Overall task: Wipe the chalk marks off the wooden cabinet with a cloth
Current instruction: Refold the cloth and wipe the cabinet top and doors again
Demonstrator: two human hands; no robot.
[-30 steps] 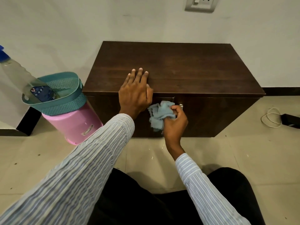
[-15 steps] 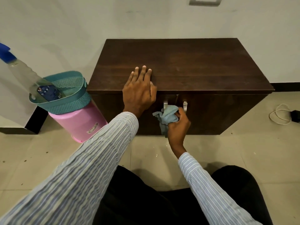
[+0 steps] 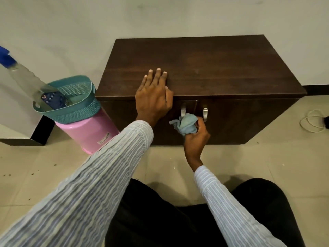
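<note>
Cabinet [image 3: 204, 68] front gets cloth [image 3: 187, 124] beside its handles [image 3: 183, 111].
Right hand [image 3: 195, 139], gripping it, has dropped lower; left hand [image 3: 154, 98] stays flat on top.

The setting is judged to be a domestic room, most likely in a home. A low dark wooden cabinet [image 3: 199, 68] with two metal door handles [image 3: 183, 111] is set against a plain painted wall [image 3: 89, 24] with a dark skirting board [image 3: 316, 90]. The floor is laid with pale glazed tiles [image 3: 267, 157]. Household items are noted beside the cabinet: a pink plastic bucket [image 3: 89, 132] topped by a teal perforated basket [image 3: 71, 104] holding a clear spray bottle [image 3: 26, 79]. A coiled white cable [image 3: 311, 122] lies on the floor.
</note>
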